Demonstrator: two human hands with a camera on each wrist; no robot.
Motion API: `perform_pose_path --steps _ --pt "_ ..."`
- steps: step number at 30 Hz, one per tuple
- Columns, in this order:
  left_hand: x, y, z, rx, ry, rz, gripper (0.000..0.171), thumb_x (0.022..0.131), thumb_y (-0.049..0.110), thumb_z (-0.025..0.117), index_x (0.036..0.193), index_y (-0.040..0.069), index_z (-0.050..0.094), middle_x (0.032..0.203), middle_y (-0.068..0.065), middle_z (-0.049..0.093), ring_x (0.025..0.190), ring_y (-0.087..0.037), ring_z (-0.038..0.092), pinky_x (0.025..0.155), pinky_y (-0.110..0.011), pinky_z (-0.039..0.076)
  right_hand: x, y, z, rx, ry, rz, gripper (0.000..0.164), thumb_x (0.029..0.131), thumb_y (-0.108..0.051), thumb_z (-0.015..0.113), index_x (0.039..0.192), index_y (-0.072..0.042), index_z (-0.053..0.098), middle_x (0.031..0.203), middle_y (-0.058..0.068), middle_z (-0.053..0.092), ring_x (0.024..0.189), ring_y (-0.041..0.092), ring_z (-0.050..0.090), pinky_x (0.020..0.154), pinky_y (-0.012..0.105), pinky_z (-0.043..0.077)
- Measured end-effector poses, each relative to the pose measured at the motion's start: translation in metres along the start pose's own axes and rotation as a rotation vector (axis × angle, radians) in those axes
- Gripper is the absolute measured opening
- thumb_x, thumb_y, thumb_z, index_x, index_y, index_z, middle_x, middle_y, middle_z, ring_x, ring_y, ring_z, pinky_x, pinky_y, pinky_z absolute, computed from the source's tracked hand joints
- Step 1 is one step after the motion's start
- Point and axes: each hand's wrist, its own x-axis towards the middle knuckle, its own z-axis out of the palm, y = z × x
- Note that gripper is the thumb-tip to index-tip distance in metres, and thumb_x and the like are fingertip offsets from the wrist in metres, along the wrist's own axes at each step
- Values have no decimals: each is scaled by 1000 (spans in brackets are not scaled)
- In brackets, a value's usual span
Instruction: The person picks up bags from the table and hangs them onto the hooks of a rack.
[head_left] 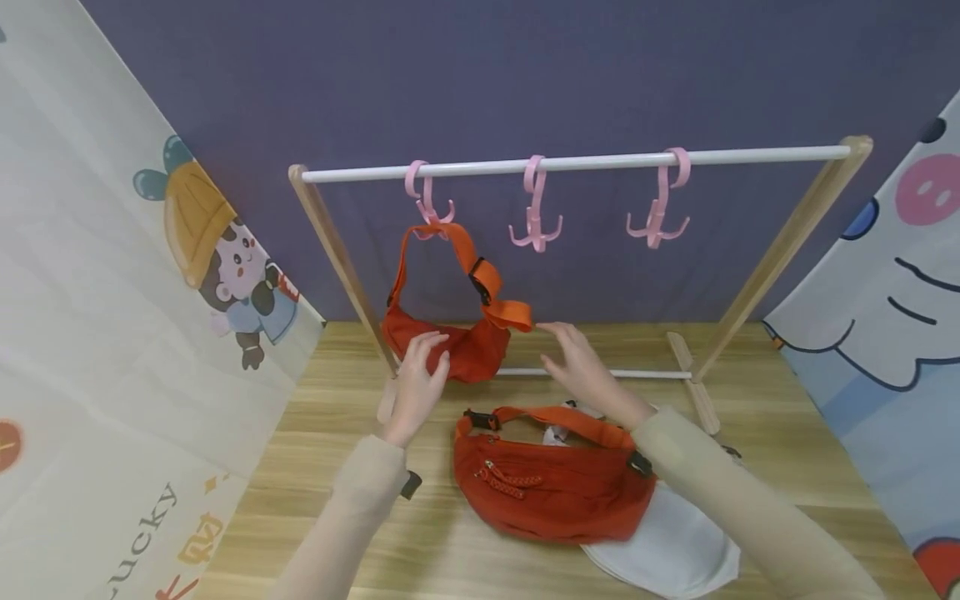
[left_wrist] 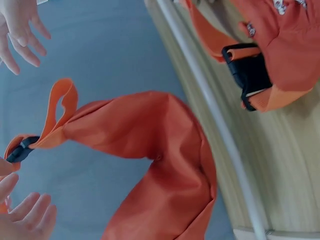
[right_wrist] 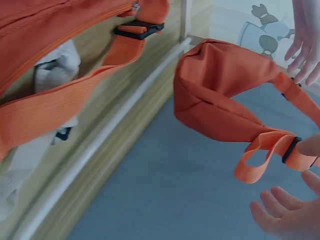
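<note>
An orange-red waist bag point(head_left: 468, 348) hangs by its orange strap point(head_left: 462, 243) from the leftmost pink hook point(head_left: 431, 204). My left hand point(head_left: 418, 383) is in front of this bag with its fingers loosely bent; whether it touches the fabric I cannot tell. To the right of the strap's loose loop point(head_left: 512, 315), my right hand point(head_left: 588, 371) hovers with fingers extended and holds nothing. In the right wrist view the hanging bag point(right_wrist: 215, 95) and both hands appear apart. A second orange-red waist bag point(head_left: 555, 487) lies on the table below, partly over a white bag point(head_left: 675, 542).
A white rail point(head_left: 600, 162) on wooden posts point(head_left: 787, 250) spans the back. The middle hook point(head_left: 535, 212) and right-hand hook point(head_left: 657, 208), both pink, hang from it. The rack's lower bar point(head_left: 645, 374) runs above the wooden table point(head_left: 300, 500). Printed curtains point(head_left: 90, 292) flank both sides.
</note>
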Motion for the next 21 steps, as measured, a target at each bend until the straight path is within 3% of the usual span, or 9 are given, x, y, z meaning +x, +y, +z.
perform_pose_path --steps 13,21 --pt "-17 -10 24 6 -127 2 21 81 -2 56 103 -2 59 102 -15 54 91 -28 54 77 -38 45 -18 20 0 -2 -52 68 48 86 -8 55 129 0 37 123 22 41 114 35 39 93 49 33" --pt "-26 -11 35 3 -307 -53 24 84 3 55 107 -3 58 101 -13 55 93 -28 54 79 -40 44 -29 31 0 0 -151 132 40 85 -7 56 123 2 45 117 25 46 109 40 42 89 52 35"
